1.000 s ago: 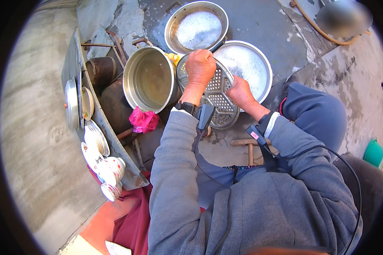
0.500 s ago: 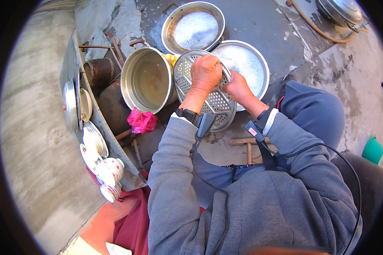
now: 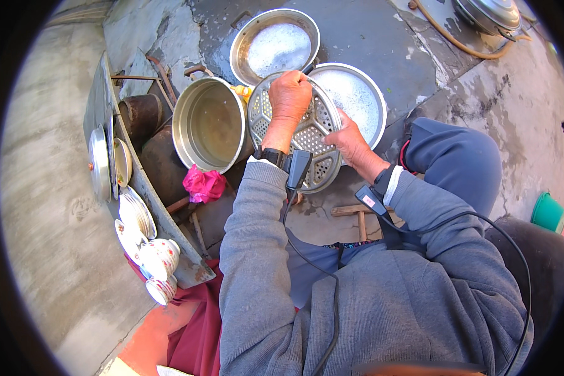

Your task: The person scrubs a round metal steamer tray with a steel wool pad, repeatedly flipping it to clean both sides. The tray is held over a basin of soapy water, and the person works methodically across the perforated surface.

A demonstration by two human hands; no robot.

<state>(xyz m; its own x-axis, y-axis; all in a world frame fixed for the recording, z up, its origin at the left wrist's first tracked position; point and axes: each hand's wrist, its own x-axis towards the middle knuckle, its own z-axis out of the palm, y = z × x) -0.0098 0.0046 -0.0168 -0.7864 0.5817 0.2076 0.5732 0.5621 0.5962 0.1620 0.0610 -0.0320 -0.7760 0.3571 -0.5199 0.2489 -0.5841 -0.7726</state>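
Note:
A round metal steamer tray (image 3: pixel 310 138) full of punched holes is held tilted in front of me. My right hand (image 3: pixel 352 143) grips its right rim, thumb lying on the face. My left hand (image 3: pixel 288 99) is closed in a fist against the upper part of the tray; whatever its fingers hold is hidden beneath them. Left of the tray stands a deep metal pot (image 3: pixel 210 125) of cloudy water. Behind the tray are two metal basins of suds, the farther basin (image 3: pixel 239 53) and the nearer basin (image 3: pixel 382 103), which the tray partly covers.
A pink cloth or bag (image 3: pixel 204 183) lies below the pot. Along the left, a narrow ledge (image 3: pixel 163 216) carries lids, stacked plates (image 3: pixel 138 213) and patterned cups (image 3: pixel 160 258). A small wooden stool (image 3: pixel 361 219), a green tub (image 3: pixel 548 212) and a lidded pot (image 3: pixel 492 15) stand around me.
My left fist has slid up and slightly left over the tray's face. The right hand keeps its grip on the rim. The whole view has shifted a little.

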